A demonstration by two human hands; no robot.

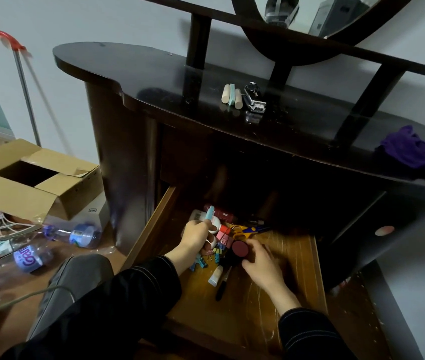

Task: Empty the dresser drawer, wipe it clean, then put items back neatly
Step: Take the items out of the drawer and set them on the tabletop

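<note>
1. Down in the open drawer, found the left hand curled tight round a blue-capped tube together with a white rounded piece too blurred to name; cap stood up above the fist.
2. Saw the right hand low over the drawer floor, fingers loosely spread, gripping nothing; thumb just beside a round dark jar with a dull red top, contact impossible to tell through the blur.
3. Between the two hands, noted a heap of coloured binder clips, up against the jar's left side.
4. Behind that heap, spotted yellow-and-blue scissors and a red tube toward the drawer's back, under the dresser top.
5. Nearer the front, picked out a white bottle with a pale blue cap, lying beside a black pen-like stick on the wooden floor.
6. Up on the dresser top, made out two beige sticks either side of a mint one, just beside a black-and-chrome stapler; well to the right, a crumpled purple cloth.
7. Left of the dresser, on the room floor, found an open cardboard box, inside too dark to read, with clear plastic bottles lying near it.
</note>
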